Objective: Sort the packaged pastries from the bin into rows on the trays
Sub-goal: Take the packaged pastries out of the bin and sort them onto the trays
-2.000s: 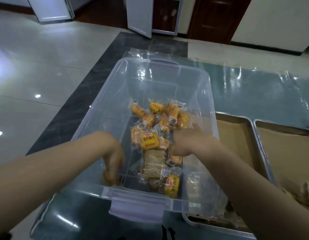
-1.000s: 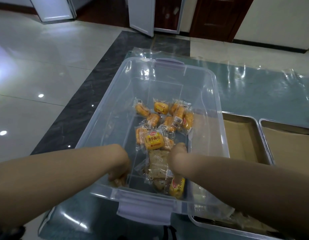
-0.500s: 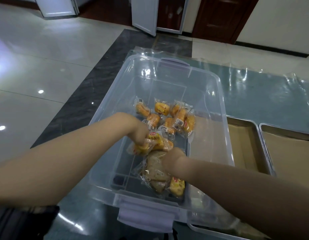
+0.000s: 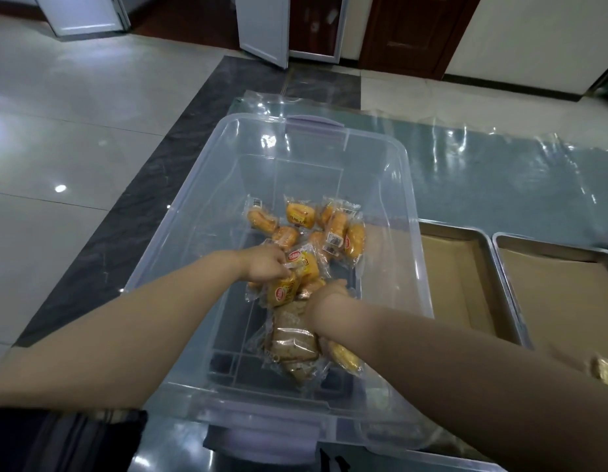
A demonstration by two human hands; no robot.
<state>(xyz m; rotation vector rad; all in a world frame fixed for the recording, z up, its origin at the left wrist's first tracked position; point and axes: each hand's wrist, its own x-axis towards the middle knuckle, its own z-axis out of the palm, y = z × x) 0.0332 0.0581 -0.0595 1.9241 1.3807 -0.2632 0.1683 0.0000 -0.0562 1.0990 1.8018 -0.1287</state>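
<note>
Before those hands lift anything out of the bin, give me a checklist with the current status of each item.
1. Left hand has a grip on a yellow packet: ok, fingers pinch its wrapper.
2. Right hand has a grip: cannot tell, its fingers are hidden among the packets.
3. Brown packets free to lift: not ok, the right forearm lies across them.
4. Near tray has bare paper for a row: ok.
5. Bin still holds pastries: ok, a cluster sits mid-bin.
</note>
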